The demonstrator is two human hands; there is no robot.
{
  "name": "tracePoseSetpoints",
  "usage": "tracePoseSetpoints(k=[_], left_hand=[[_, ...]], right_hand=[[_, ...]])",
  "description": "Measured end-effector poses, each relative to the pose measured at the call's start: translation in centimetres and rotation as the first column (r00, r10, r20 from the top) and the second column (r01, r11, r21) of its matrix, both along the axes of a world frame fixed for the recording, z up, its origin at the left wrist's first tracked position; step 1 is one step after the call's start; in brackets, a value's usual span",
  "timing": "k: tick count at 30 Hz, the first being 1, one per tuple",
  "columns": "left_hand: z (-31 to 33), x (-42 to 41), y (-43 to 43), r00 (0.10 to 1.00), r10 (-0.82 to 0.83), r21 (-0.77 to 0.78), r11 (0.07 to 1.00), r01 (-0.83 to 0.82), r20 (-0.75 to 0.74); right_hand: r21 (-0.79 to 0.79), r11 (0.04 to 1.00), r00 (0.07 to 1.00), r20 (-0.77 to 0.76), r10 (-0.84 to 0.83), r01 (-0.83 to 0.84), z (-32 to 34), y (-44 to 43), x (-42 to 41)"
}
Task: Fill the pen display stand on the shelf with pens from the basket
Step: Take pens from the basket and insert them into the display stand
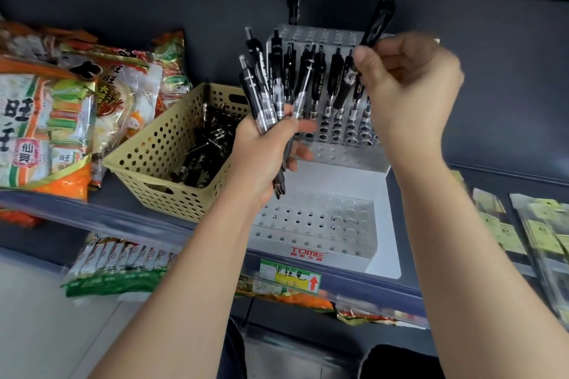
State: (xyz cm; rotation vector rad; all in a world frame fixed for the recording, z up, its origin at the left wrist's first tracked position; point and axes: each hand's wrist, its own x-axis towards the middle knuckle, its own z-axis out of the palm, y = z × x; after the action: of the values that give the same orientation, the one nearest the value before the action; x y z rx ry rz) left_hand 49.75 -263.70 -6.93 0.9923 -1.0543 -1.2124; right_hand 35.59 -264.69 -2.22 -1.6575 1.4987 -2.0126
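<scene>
While the left hand (264, 148) grips a bundle of black pens (264, 86), right hand (406, 86) pinches a single pen (377, 20) above the clear display stand (345, 157), upper tier partly filled. Beige basket (154, 144) with more pens sits just left on the shelf (129, 212).

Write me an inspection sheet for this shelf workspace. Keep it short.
Surface: dark shelf, price label on its front edge.
Job's things: clear pen display stand, black standing pens in its upper tier, lower tier's holes empty; beige basket left of it holds loose pens.
Clutter: snack bags left of the basket.
Hands: left hand grips a bundle of pens; right hand grips a single pen above the stand.
Cables: nothing seen.
Surroundings: packets on the shelf below.
</scene>
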Motion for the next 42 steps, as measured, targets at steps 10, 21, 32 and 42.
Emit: tracePoseSetpoints(k=[10, 21, 32, 42], left_hand=[[0.0, 0.4, -0.2, 0.999, 0.015, 0.005, 1.0, -0.014, -0.038], [0.0, 0.8, -0.3, 0.999, 0.022, 0.005, 1.0, -0.022, -0.046], [0.1, 0.6, -0.3, 0.999, 0.022, 0.009, 1.0, -0.021, -0.038], [0.1, 0.6, -0.3, 0.999, 0.015, 0.007, 1.0, -0.015, -0.046]], right_hand=[[0.16, 0.98, 0.978, -0.188, -0.089, 0.12, -2.0, -0.9, 1.2], [0.23, 0.944, 0.909, -0.394, -0.132, 0.237, -2.4, -1.6, 1.5], [0.231, 0.942, 0.865, -0.49, -0.105, 0.245, -1.6, -1.6, 1.3], [0.3, 0.929, 0.865, -0.5, -0.042, 0.218, -1.6, -1.8, 1.0]])
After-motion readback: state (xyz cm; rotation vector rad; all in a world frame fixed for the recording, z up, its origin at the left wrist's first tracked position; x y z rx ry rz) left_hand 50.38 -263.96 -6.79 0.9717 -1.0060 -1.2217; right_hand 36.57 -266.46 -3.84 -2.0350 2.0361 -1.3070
